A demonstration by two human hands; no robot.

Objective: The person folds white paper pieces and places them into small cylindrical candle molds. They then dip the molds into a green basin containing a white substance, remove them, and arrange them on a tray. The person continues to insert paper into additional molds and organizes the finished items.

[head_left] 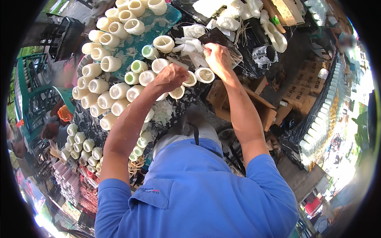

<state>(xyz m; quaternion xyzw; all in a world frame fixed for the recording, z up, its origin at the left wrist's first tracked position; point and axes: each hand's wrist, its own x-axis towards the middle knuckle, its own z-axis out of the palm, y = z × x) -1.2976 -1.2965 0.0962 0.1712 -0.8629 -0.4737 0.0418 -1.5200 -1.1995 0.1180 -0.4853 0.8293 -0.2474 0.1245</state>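
My left hand [174, 77] is closed in a pinch above the near row of cup-shaped white candles. Its fingertips are beside a hollow candle [191, 79], and whatever they hold is too small to make out. Just right of that stands another candle [205, 75] with a thin wick showing inside. Farther forward, my right hand [217, 56] has its fingers curled together over a dark board, next to white wax pieces [191, 46] and loose wicks [237, 56]. Its fingertips hide anything between them. Many pale candles [118, 91] crowd the table to the left, a few greenish inside.
A teal tray [168, 18] carries more candles at the far left. White wax lumps [228, 22] lie at the back, near a clear wax-smeared container [265, 56]. An open cardboard box [256, 109] sits right of my legs. Rows of white candles [317, 129] line the far right.
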